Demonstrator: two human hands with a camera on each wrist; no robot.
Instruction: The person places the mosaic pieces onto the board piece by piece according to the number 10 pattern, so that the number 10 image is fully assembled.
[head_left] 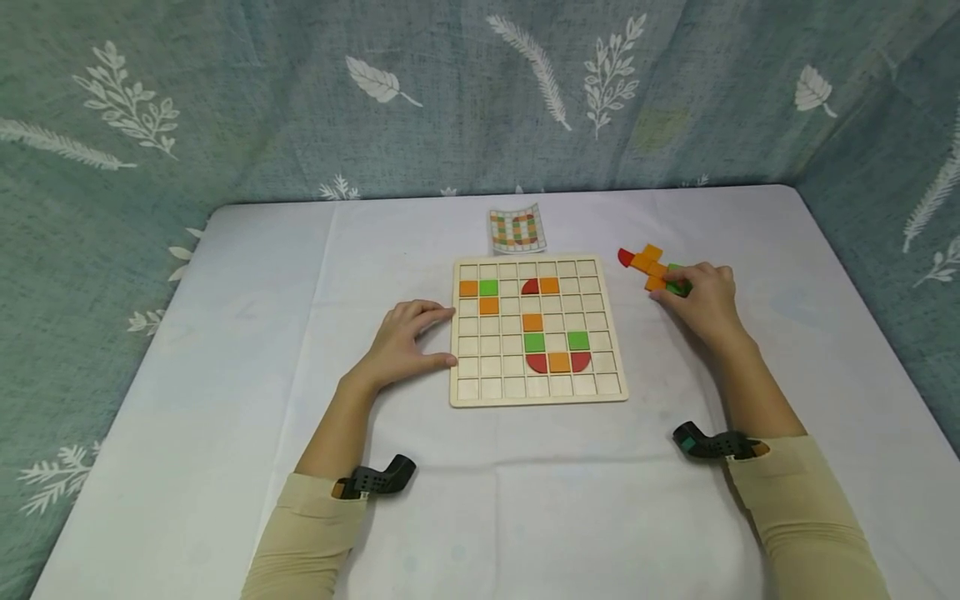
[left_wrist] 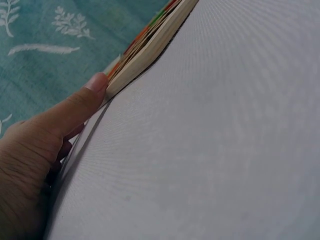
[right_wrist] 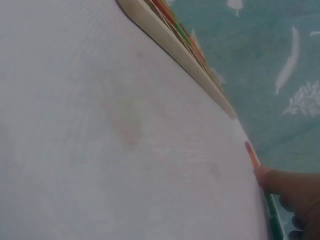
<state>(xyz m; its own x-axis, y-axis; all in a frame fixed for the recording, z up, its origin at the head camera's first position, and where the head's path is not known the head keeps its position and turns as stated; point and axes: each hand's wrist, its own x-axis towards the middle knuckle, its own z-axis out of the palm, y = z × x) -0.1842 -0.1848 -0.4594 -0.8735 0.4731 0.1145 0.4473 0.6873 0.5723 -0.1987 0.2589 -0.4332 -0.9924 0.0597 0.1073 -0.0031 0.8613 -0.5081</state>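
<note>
A wooden grid board (head_left: 468,389) lies mid-table, with orange, green and red tiles in some of its cells. At its left edge rests my left hand (head_left: 405,343), thumb and fingertips against the rim; the left wrist view shows the thumb (left_wrist: 97,85) at the board's corner. Right of the board, my right hand (head_left: 705,304) reaches over a small pile of loose tiles. Its thumb and fingers touch around the green tiles (head_left: 678,287), which they partly cover. Orange tiles (head_left: 651,265) and a red rounded tile (head_left: 626,257) stick out to the left of that hand.
Behind the board lies a curled pattern card (head_left: 517,229) printted with a coloured grid. A white cloth (head_left: 585,483) covers the table, and a green leaf-patterned curtain (head_left: 450,100) hangs behind it. Each wrist carries a black camera mount (head_left: 378,477).
</note>
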